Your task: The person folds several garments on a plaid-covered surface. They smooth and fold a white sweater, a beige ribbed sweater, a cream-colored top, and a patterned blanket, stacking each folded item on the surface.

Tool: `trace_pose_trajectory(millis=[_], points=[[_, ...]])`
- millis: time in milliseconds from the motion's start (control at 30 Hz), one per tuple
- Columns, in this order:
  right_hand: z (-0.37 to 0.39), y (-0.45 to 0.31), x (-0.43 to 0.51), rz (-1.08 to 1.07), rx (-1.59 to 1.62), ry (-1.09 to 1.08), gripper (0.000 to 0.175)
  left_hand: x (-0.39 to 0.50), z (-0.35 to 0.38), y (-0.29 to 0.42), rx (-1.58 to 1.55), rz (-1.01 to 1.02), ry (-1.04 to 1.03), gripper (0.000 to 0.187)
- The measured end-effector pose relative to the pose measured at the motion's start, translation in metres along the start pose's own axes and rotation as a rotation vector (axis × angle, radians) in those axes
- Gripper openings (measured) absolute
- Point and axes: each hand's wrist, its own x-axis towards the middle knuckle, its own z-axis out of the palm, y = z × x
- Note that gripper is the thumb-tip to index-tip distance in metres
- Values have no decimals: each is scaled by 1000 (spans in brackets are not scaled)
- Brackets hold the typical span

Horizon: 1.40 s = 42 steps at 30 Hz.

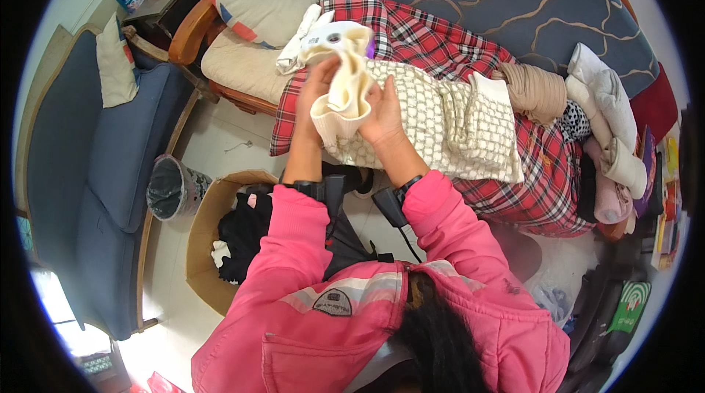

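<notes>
A cream and grey-green knitted sweater [435, 112] lies spread over a red plaid blanket [380, 18] on the couch. My left hand [319, 84] and my right hand [383, 112] hold its cream ribbed part [347, 101] raised between them, one hand on each side, the edge curled and wavy. The fingertips of my left hand are partly hidden by the knit. Just beyond the hands is a white round object [336, 36] with a dark circle, partly covered by the knit. Beside it lies a folded white cloth [297, 43].
Rolled clothes, among them a beige one [531, 90] and a pink one [611, 194], lie at the couch's right end. A cushion [264, 7] rests at the left end. On the floor stand a cardboard box [204, 250] of dark clothes and a waste bin [171, 189].
</notes>
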Motion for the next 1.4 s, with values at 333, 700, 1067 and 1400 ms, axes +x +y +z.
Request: trace_pose_trajectory(millis=[333,700,1067,1400], points=[[-71,-91,-42,-66,-56,380,57,12,59,-133,1567,304,-356,52],[-57,-77,-37,-30,-1218,394,62,62,5,-89,1620,637,338,34],[-70,-100,-63,-219,-1371,620,46,104,37,-79,1607,292,-181,30],[-44,-211,-151,-1109,-2217,1099,38,5,104,-142,1180,353,-399,30]])
